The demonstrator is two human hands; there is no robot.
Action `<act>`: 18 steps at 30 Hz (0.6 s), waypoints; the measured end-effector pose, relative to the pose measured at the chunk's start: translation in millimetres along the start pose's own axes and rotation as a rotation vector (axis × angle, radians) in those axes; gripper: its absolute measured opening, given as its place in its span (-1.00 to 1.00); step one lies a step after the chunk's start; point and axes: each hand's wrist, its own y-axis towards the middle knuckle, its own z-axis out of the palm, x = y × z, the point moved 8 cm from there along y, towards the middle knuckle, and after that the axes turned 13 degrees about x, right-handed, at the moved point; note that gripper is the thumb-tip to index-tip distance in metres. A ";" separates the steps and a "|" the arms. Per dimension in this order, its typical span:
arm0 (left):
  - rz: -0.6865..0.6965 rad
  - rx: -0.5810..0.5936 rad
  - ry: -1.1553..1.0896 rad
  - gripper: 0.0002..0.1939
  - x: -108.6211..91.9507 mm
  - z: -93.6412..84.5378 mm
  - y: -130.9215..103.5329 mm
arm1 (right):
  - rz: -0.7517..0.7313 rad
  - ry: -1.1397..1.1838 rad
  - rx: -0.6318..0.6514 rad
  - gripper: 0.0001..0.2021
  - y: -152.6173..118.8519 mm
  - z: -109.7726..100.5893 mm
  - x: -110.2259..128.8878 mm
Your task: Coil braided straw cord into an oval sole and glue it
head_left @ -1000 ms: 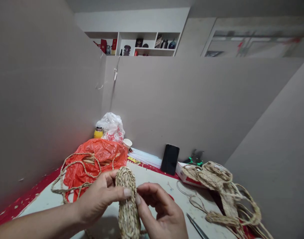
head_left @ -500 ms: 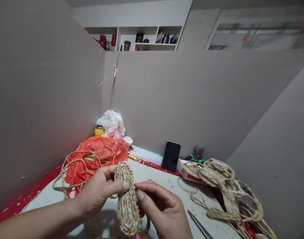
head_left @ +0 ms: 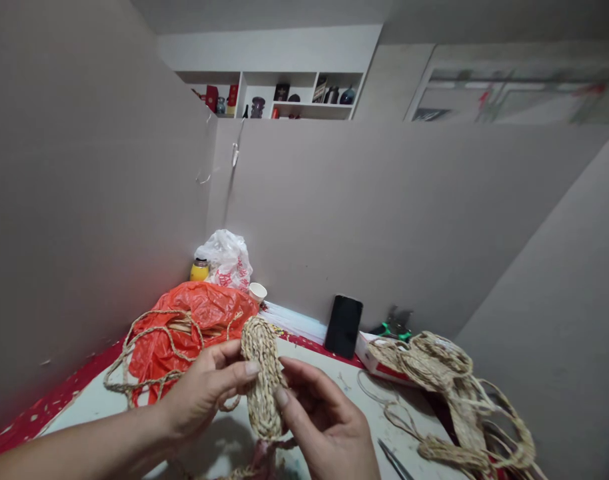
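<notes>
A long oval piece of braided straw cord (head_left: pixel 262 380) is held upright above the white board. My left hand (head_left: pixel 204 383) pinches its left edge, thumb on the front face and fingers behind. On the right edge, my right hand (head_left: pixel 329 420) grips it with the thumb in front; its other fingers are curled and partly hidden. Loose cord runs from the lower end of the piece, near a pinkish thing that I cannot make out. To the right of my right hand, metal tweezers or scissors (head_left: pixel 394 460) lie on the board.
A red plastic bag (head_left: pixel 202 303) with straw cord (head_left: pixel 134 333) is at the left. Behind are a white bag (head_left: pixel 227 257), yellow jar (head_left: pixel 199 270), paper cup (head_left: pixel 257 292) and upright phone (head_left: pixel 343 327). Green-handled pliers (head_left: pixel 394 327) and cord coils (head_left: pixel 434 360) are at the right.
The view has tilted up slightly. The oval piece has moved a little up and right in the picture and leans more away, with both hands still on it.
</notes>
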 end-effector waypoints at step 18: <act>0.021 -0.241 0.029 -0.74 20.7 -60.7 15.5 | -0.044 -0.918 0.289 -0.79 14.7 -27.8 -1.6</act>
